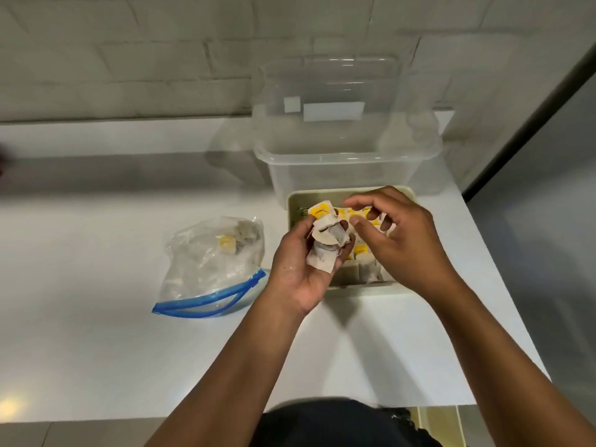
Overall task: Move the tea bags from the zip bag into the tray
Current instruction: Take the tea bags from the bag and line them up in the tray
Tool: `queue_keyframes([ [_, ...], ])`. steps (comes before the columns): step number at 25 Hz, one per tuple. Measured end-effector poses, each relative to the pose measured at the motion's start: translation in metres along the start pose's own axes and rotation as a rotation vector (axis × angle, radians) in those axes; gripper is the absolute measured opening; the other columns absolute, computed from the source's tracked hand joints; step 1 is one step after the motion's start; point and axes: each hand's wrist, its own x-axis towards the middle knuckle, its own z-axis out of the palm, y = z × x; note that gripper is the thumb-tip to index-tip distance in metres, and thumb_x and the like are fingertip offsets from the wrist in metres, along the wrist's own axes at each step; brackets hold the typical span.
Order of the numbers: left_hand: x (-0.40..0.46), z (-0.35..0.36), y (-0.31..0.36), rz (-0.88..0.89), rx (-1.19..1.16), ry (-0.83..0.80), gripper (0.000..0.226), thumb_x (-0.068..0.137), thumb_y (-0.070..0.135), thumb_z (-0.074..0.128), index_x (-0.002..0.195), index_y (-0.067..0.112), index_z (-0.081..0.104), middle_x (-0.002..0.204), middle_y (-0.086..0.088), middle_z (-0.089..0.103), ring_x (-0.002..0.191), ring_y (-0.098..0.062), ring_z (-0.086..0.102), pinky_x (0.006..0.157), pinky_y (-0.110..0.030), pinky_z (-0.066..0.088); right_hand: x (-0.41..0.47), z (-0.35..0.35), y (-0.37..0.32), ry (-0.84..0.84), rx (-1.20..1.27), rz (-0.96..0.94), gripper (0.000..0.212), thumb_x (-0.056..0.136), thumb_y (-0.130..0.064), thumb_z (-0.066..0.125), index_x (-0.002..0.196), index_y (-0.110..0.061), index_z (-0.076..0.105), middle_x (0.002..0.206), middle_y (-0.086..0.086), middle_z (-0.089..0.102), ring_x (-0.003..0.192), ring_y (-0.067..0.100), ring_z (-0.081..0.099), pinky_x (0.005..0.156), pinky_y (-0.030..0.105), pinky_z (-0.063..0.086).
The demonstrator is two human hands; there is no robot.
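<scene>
White counter (pixel 96 350) under a pale tiled wall: tea bags going from hand to tray.

Just left of the tray's (pixel 292 201) near corner, the left hand (pixel 300 269) cups a small bunch of tea bags (pixel 325 243), fingers curled round them; the right hand (pixel 396 240) hovers over the tray, fingers loosely bent and holding nothing. Best to pinch one bag by its yellow tag, free its string from the bunch, then lay it flat beside the rows already filling the tray. Left of the tray lies the zip bag (pixel 209 272), mouth open, a few bags inside. Behind the tray stands a clear plastic tub (pixel 342 169), apparently empty.
</scene>
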Motion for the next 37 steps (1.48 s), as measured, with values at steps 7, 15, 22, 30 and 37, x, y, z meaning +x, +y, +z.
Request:
queue_keyframes([
  [7, 0.015, 0.02, -0.017, -0.044, 0.078, 0.004, 0.026, 0.1, 0.03, 0.048, 0.094, 0.011, 0.065, 0.086, -0.007, 0.07, 0.08, -0.017, 0.068, 0.071, -0.026, 0.056, 0.003, 0.005, 0.018, -0.15, -0.37, -0.23, 0.015, 0.084, -0.034, 0.063, 0.095, -0.03, 0.073, 0.092, -0.01, 0.064, 0.083, 0.016, 0.053, 0.074, 0.037, 0.048],
  [15, 0.046, 0.009, -0.013, -0.138, -0.06, 0.086, 0.028, 0.094, 0.021, 0.062, 0.118, 0.007, 0.056, 0.102, -0.011, 0.065, 0.09, -0.023, 0.065, 0.067, -0.034, 0.061, 0.02, -0.051, 0.043, -0.16, 0.081, 0.319, 0.008, 0.087, -0.016, 0.07, 0.082, -0.023, 0.069, 0.073, -0.004, 0.07, 0.067, 0.01, 0.067, 0.07, 0.029, 0.053],
  [22, 0.052, -0.004, 0.015, -0.002, 0.12, 0.1, 0.037, 0.095, 0.021, 0.062, 0.129, 0.007, 0.057, 0.093, -0.009, 0.07, 0.088, -0.022, 0.067, 0.076, -0.034, 0.06, 0.018, -0.047, 0.066, -0.764, -0.498, 0.267, 0.017, 0.086, -0.012, 0.057, 0.08, -0.021, 0.07, 0.067, -0.016, 0.058, 0.072, 0.006, 0.054, 0.059, 0.012, 0.039],
  [30, 0.046, -0.007, 0.016, -0.005, 0.248, 0.113, 0.022, 0.093, 0.018, 0.064, 0.111, 0.005, 0.066, 0.102, -0.012, 0.071, 0.099, -0.027, 0.064, 0.081, -0.039, 0.057, 0.024, -0.017, 0.088, -0.884, -0.778, 0.278, 0.015, 0.084, -0.006, 0.06, 0.087, -0.021, 0.065, 0.101, 0.005, 0.064, 0.086, 0.022, 0.06, 0.07, 0.031, 0.053],
  [37, 0.043, -0.008, 0.018, 0.016, 0.288, 0.132, 0.026, 0.095, 0.019, 0.062, 0.117, 0.006, 0.063, 0.108, -0.012, 0.071, 0.101, -0.026, 0.066, 0.078, -0.038, 0.061, 0.028, -0.006, 0.085, -0.757, -1.249, 0.059, 0.023, 0.09, -0.012, 0.057, 0.112, -0.014, 0.06, 0.114, 0.006, 0.064, 0.114, 0.028, 0.05, 0.085, 0.033, 0.039],
])
